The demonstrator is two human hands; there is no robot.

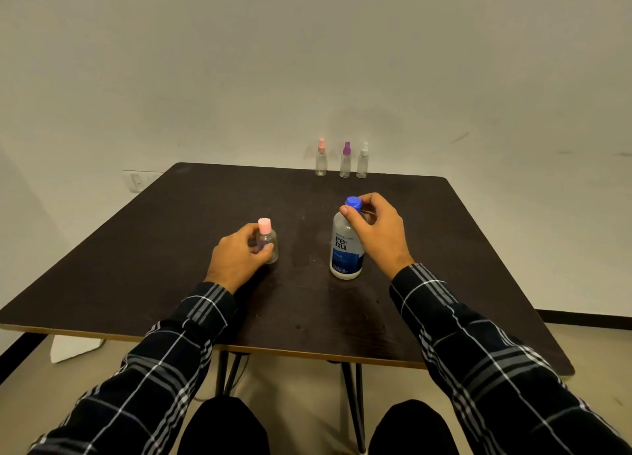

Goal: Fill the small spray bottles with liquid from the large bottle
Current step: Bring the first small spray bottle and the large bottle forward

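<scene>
A large white bottle (346,249) with a blue label and a blue cap (353,203) stands upright on the dark table (171,249). My right hand (378,232) grips it around the neck, fingers at the cap. To its left a small clear bottle (270,242) with a pink cap stands on the table, and my left hand (237,256) holds its body. Three small clear spray bottles stand in a row at the far edge: pink top (321,159), purple top (345,161), white top (363,161).
A pale wall rises right behind the table's far edge. Below the near edge I see thin metal table legs (352,403) and my knees. A white object (73,348) lies on the floor at the left.
</scene>
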